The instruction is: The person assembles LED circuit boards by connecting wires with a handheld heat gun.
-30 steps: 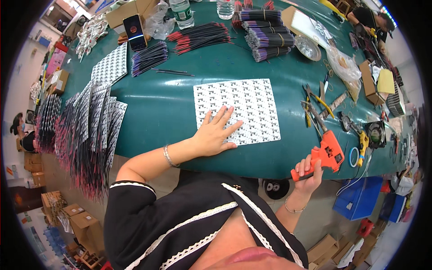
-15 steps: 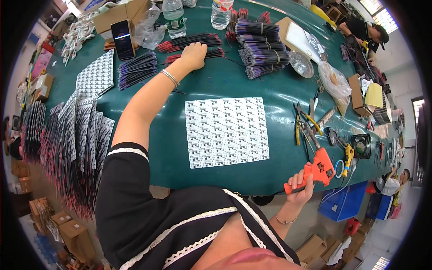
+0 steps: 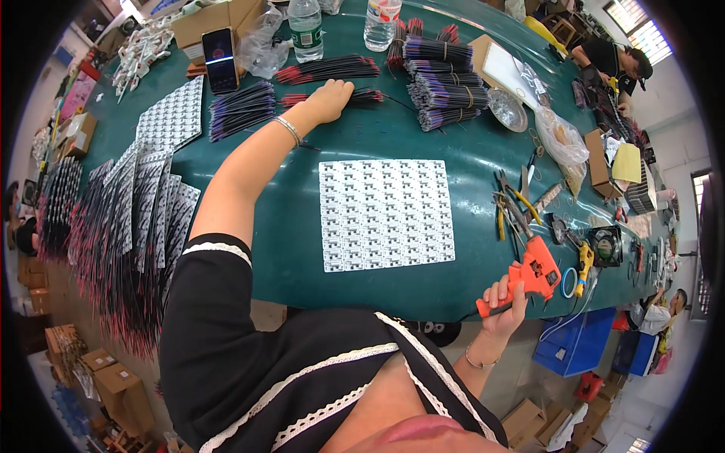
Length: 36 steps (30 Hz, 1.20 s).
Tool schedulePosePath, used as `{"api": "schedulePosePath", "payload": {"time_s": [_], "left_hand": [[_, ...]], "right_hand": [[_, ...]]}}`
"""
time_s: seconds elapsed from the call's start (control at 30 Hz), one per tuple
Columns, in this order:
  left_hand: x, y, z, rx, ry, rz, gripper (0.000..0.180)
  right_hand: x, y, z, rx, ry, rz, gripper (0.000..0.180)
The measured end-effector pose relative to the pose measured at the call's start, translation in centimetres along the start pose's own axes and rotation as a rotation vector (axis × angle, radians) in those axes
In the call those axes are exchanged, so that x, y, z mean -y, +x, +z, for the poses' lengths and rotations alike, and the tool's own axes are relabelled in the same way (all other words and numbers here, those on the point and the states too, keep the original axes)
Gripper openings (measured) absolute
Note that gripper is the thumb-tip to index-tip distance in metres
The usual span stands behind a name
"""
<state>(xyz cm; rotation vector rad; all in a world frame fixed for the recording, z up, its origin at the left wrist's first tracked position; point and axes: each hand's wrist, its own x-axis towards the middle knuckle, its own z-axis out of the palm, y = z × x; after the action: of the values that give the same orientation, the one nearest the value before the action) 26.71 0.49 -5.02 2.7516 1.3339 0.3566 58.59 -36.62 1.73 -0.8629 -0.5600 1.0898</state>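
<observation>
Fingers of the right hand (image 3: 504, 300) were curled tight around the grip of an orange soldering gun (image 3: 529, 273), held just off the near edge of the green table (image 3: 302, 249), its body over the table's rim. Beyond it on the tabletop lay pliers and cutters (image 3: 513, 208) in a loose cluster, with a roll of blue tape (image 3: 569, 282) beside the gun. Nearer the middle, a white panel of small circuit boards (image 3: 385, 214) lay flat and untouched, well apart from both hands. To the person's left, more such panels (image 3: 147, 204) overlapped, with red and black wires hanging off the table edge. Farther out, the left arm stretched across the table, a bracelet (image 3: 288, 130) at the wrist, and the left hand (image 3: 330, 98) rested palm down with fingers loosely together on a bundle of red and black wires (image 3: 366, 96); whether it pinched any could not be told. More wire bundles (image 3: 442, 83) lay stacked to the right of it, another (image 3: 240, 109) to the left. At the far edge stood a phone (image 3: 220, 59) and two plastic bottles (image 3: 306, 29).
</observation>
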Motion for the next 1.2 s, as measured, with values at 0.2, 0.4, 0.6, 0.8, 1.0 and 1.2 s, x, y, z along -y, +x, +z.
{"api": "schedulePosePath", "payload": {"time_s": [0.2, 0.4, 0.6, 0.8, 1.0, 1.2], "left_hand": [[-0.1, 0.1, -0.9, -0.115, -0.126, 0.046, 0.019], [-3.9, -1.6, -9.5, -0.571, -0.558, -0.155, 0.019], [-5.4, -10.9, -11.5, -0.873, -0.653, -0.1, 0.026], [-7.0, -15.3, -8.0, -0.851, -0.83, -0.276, 0.016], [-10.1, -17.2, -12.6, -0.669, -0.924, -0.309, 0.015], [-12.2, -20.3, -11.3, 0.151, -0.826, -0.611, 0.034]], "right_hand": [[0.3, -1.0, 0.1, 0.005, -0.014, -0.019, 0.036], [0.8, -1.3, 0.2, -0.091, 0.014, -0.043, 0.033], [0.6, -0.8, 0.7, -0.053, 0.075, -0.033, 0.032], [-0.2, -0.2, 1.5, -0.015, 0.119, 0.05, 0.035], [-2.5, -1.3, 2.0, -0.049, 0.126, 0.063, 0.039], [-3.8, -1.8, 2.9, -0.09, 0.082, 0.199, 0.043]]}}
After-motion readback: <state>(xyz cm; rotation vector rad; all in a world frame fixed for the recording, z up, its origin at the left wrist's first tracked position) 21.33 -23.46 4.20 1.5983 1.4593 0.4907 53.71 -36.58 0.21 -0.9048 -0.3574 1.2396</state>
